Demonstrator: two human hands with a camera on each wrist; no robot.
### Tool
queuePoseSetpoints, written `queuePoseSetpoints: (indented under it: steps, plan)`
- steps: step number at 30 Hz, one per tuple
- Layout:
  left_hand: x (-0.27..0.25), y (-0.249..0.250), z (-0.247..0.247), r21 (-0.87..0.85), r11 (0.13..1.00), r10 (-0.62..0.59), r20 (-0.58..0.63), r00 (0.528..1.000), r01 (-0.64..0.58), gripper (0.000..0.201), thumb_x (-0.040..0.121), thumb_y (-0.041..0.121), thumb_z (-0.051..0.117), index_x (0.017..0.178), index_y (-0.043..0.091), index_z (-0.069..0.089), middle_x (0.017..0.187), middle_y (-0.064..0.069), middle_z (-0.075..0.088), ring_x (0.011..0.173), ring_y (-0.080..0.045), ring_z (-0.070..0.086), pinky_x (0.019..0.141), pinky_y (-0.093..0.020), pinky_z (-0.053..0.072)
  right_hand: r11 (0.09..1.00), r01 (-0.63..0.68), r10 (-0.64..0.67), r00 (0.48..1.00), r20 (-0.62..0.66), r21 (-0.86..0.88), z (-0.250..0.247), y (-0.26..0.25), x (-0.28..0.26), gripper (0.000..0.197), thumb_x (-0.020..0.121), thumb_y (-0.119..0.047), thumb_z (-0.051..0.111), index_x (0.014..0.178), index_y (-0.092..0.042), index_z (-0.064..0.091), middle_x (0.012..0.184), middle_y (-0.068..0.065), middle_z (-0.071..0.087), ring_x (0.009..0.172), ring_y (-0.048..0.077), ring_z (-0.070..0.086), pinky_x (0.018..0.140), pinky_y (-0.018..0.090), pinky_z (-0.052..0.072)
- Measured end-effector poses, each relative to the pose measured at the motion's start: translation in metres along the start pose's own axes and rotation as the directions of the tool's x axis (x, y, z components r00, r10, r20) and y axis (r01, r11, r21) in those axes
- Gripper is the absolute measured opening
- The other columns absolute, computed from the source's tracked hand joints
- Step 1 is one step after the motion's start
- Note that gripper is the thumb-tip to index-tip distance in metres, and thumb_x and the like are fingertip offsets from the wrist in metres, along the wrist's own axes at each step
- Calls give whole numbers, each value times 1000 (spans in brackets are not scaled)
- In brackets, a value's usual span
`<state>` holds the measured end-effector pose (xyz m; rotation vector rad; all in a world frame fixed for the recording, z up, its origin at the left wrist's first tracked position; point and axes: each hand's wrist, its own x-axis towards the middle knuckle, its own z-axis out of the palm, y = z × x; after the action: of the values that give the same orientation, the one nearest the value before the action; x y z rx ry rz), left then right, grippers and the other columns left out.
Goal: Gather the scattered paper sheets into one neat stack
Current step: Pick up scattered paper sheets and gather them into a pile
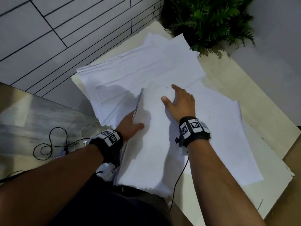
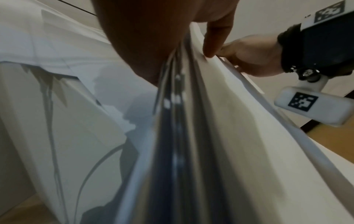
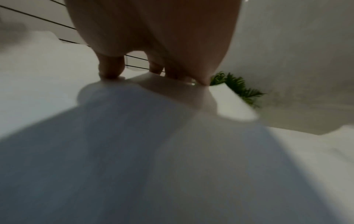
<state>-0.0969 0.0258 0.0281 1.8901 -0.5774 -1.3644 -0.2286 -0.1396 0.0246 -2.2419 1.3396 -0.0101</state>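
Paper sheets (image 1: 146,70) lie in many overlapping white layers on a pale table (image 1: 244,88); their exact number cannot be counted, because they cover each other. Two hands are in view. On the left side, the left hand (image 1: 130,126) grips a bundle of sheets (image 1: 138,103) by its near edge, with the thumb (image 1: 140,125) on the top side and the other fingers hidden under the paper. In the left wrist view the bundle (image 2: 182,136) shows several thin edges pressed together and runs away from the palm, and the thumb (image 2: 214,39) presses on it. Loose sheets spread out beyond this grip and to its left, down to the table edge. To the right of the bundle, the right hand (image 1: 180,101) lies flat on a large sheet (image 1: 162,152), fingers straight and spread, holding nothing. In the right wrist view its fingertips (image 3: 111,71) touch the paper (image 3: 172,151). More sheets continue to the right of this hand and behind it. One green plant (image 1: 210,22) stands past the far corner of the paper, well apart from both hands.
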Motion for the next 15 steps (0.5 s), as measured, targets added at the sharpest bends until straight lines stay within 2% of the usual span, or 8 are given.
queuePoseSetpoints:
  steps: [3, 4, 6, 8, 9, 11, 12, 15]
  plan:
    - [5, -1, 0, 29, 999, 16, -4, 1000, -16, 48, 81, 19, 69, 125, 21, 53, 108, 4, 60, 99, -17, 58, 83, -30, 47, 996, 79, -77, 996, 44, -50, 15, -9, -12, 58, 90, -54, 45, 138, -21, 44, 131, 8, 57, 124, 28, 48, 110, 45, 26]
    - [6, -2, 1, 46, 999, 22, 1, 1000, -22, 49, 80, 22, 71, 125, 22, 53, 109, 5, 60, 100, -15, 57, 84, -28, 46, 994, 101, -98, 993, 66, -42, 19, -11, -16, 59, 91, -53, 44, 139, -18, 44, 131, 9, 57, 124, 29, 47, 110, 44, 26]
    - [8, -7, 3, 91, 996, 17, -1, 1000, -17, 47, 80, 22, 71, 124, 21, 55, 108, 4, 61, 99, -16, 58, 79, -24, 44, 993, 111, -114, 989, 93, 35, 19, -7, -23, 61, 94, -51, 39, 142, -14, 39, 139, 10, 51, 132, 27, 40, 115, 43, 18]
    - [11, -14, 1, 107, 994, -11, -46, 999, 16, 42, 81, 20, 69, 122, 20, 57, 105, 1, 64, 97, -20, 62, 78, -26, 44, 988, 49, -49, 999, -8, 146, 10, 8, -27, 59, 96, -46, 33, 145, -14, 35, 149, 7, 41, 141, 22, 30, 119, 39, 11]
    - [13, -17, -1, 95, 995, -23, -77, 997, 30, 41, 81, 19, 68, 121, 20, 57, 103, 0, 65, 97, -22, 63, 78, -27, 45, 984, -13, 33, 994, -109, 176, 4, 22, -29, 57, 96, -45, 35, 146, -15, 35, 150, 6, 39, 141, 22, 29, 118, 38, 14]
    - [17, -21, -6, 92, 995, -23, -136, 990, 36, 41, 82, 17, 67, 122, 19, 57, 102, 1, 64, 98, -23, 62, 80, -28, 44, 967, -203, 238, 933, -269, 151, -8, 66, -37, 57, 95, -42, 45, 144, -13, 38, 148, 10, 41, 138, 26, 34, 115, 37, 23]
    - [19, -22, -8, 111, 993, -16, -157, 988, 34, 42, 83, 17, 66, 124, 18, 55, 103, 0, 63, 98, -23, 61, 82, -27, 43, 938, -331, 346, 891, -294, 100, -12, 94, -43, 60, 93, -42, 49, 144, -11, 38, 148, 13, 41, 138, 28, 35, 115, 38, 25]
    - [24, -26, -14, 187, 981, -9, -196, 981, 46, 45, 85, 17, 63, 129, 16, 51, 116, -6, 63, 103, -22, 57, 88, -27, 40, 727, -685, 675, 703, -224, 41, -24, 163, -74, 81, 83, -50, 56, 147, -10, 29, 154, 17, 28, 142, 33, 26, 113, 47, 25]
